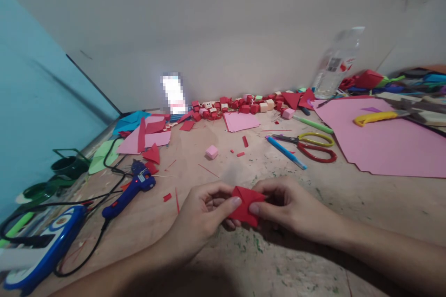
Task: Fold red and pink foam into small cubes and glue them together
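Note:
A small piece of folded red paper [246, 193] is held above the table between both hands. My left hand [211, 209] pinches its left side, thumb on top and fingers beneath. On the right side, my right hand [285, 199] grips it with the thumb pressed on its face; its other fingers are partly hidden behind. Creases run across the paper's upper part. Beyond the hands lies a small pink paper box [212, 151], with red paper scraps [245, 141] near it.
At left are a blue glue gun [128, 190] with a cord and a blue-white case [49, 250]. Scissors [315, 144], a blue pen [285, 153] and pink sheets [383, 144] lie right. A bottle [337, 65], a lit phone [173, 93] and small paper boxes [244, 104] line the wall.

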`<state>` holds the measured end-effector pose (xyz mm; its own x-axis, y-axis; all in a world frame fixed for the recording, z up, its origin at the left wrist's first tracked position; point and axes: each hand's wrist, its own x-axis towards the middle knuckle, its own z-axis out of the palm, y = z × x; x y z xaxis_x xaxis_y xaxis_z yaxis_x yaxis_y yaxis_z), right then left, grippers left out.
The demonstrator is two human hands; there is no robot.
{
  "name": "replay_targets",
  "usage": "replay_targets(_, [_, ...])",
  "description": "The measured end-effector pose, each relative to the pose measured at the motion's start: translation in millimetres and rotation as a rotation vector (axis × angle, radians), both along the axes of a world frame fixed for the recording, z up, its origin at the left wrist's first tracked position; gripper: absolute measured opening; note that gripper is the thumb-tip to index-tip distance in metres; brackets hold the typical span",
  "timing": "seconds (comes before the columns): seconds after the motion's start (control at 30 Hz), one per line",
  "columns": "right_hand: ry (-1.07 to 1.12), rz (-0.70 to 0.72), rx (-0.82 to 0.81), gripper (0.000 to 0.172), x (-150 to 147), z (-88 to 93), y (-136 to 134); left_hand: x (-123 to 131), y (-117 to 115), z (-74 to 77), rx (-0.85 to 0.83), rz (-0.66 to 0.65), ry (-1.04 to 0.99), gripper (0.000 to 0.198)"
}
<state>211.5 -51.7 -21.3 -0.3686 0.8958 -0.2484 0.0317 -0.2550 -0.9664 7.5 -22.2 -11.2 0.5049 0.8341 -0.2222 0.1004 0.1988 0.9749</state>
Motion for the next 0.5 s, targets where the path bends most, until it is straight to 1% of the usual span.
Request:
replay_targets(0.1, [0.0, -0.017, -0.006, 0.023, 1.4, 1.0, 1.8, -0.3, 0.2, 0.8, -0.026, 0.01, -0.004, 0.027])
replay_targets(0.23, [0.049, -0.038, -0.025, 0.026, 1.9, 0.9, 3.1, -0.1, 0.9, 1.0, -0.014, 0.035, 0.04, 0.028])
replay_targets(0.5, [0.065, -0.045, -0.024, 0.033, -0.2, 1.8, 2.7, -0.4, 1.3, -4.5, 0.013, 0.032, 0.017, 0.026])
